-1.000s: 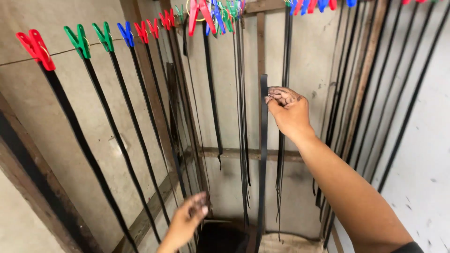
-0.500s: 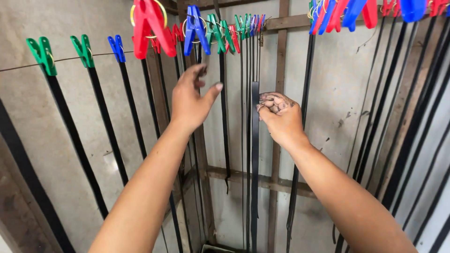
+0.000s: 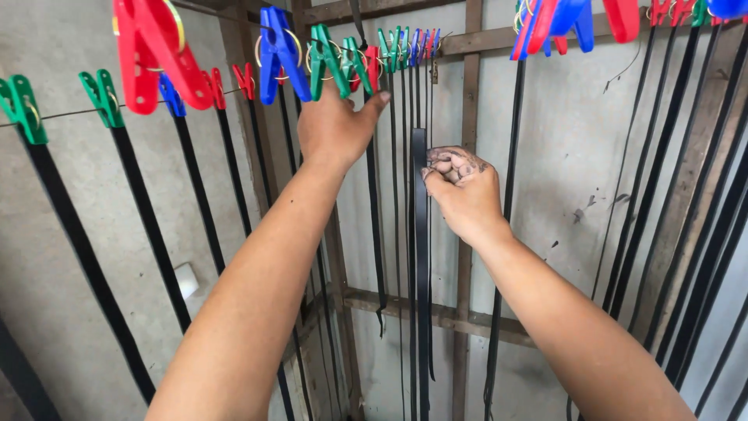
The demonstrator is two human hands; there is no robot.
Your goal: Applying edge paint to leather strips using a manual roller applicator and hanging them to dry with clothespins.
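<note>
Left hand rose to green pegs; right hand grips strap

Both forearms reach up and forward: left hand raised with fingers extended, right hand curled closed.

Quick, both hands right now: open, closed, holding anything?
Left hand: open, raised to the green clothespin on the line.
Right hand: closed, pinching the top of a black strip.
</note>
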